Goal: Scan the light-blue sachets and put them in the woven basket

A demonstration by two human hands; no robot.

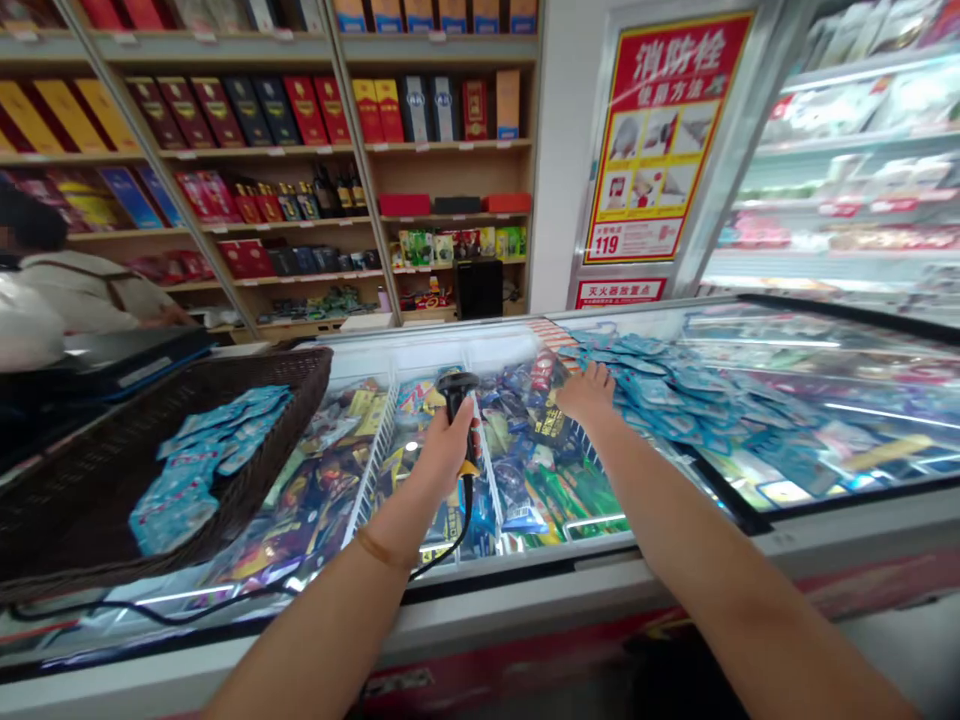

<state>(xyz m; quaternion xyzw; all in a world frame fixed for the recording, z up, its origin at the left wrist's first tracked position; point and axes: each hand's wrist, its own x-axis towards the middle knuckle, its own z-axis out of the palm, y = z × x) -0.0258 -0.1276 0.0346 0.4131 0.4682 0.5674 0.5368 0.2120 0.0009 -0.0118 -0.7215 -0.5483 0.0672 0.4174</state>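
Note:
My left hand point(448, 437) is wrapped round a black handheld barcode scanner point(457, 384), held over the open part of a chest freezer. Its black cable point(466, 510) hangs down from the yellow-trimmed grip. At the left edge of a heap of blue packets point(660, 385), which lies on the freezer's glass lid, is my right hand point(589, 393). Its fingers are apart and reach over the packets; their tips are partly hidden. Beneath both hands, bagged frozen goods point(551, 425) fill the freezer, split by white wire dividers point(375, 455).
A brown wicker basket point(300, 400) holding several blue packets point(214, 450) rests on the freezer at left. Another person point(90, 285) stands at far left. Behind are shelves of boxes point(315, 110), a red fire-hydrant poster point(660, 140) and a lit display fridge point(847, 190).

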